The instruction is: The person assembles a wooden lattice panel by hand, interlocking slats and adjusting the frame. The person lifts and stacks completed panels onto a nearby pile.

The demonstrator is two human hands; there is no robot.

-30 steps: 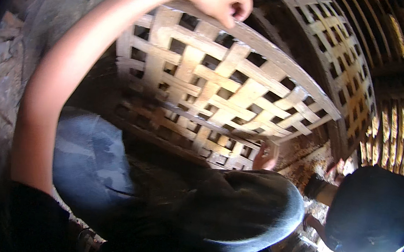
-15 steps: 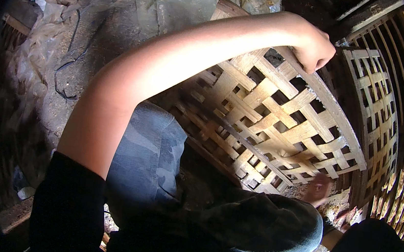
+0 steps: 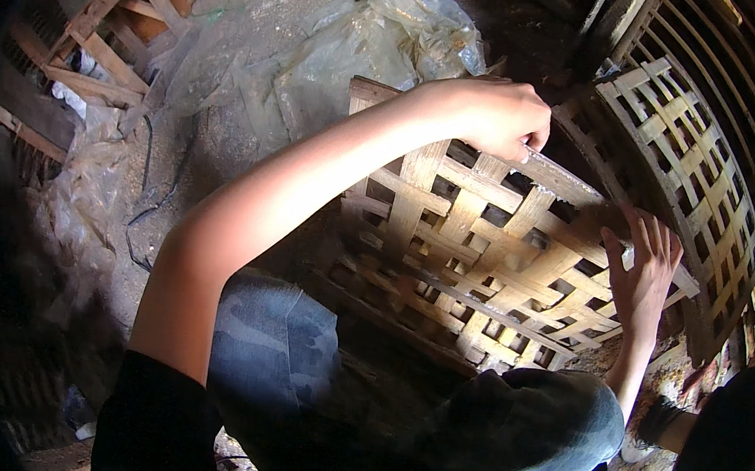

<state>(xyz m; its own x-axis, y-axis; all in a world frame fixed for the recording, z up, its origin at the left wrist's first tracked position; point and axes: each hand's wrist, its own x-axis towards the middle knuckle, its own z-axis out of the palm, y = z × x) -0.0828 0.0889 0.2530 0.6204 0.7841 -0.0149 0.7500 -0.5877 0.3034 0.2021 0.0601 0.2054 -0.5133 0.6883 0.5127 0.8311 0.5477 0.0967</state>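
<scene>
A woven bamboo panel (image 3: 464, 199) with a wooden rim leans in front of my knees, lit bright across its slats. My left hand (image 3: 505, 120) reaches across from the left, its fingers closed over the panel's upper rim. Farther right along the same rim is my right hand (image 3: 641, 268), raised with thumb and fingers apart. It overlaps the rim, but whether it presses on the wood is hard to tell. Behind it, to the right, stands a second woven bamboo panel (image 3: 681, 148).
Crumpled clear plastic sheeting (image 3: 398, 35) covers the ground ahead, with a dark cord (image 3: 146, 202) at left. A wooden frame (image 3: 123, 34) stands far left. Slatted wall (image 3: 718, 60) borders the right. Dark clothing (image 3: 732, 448) and bare feet show lower right.
The panel and my left hand now appear farther left and lower in the picture. My right hand has risen from below the panel to its upper rim. The view has shifted too.
</scene>
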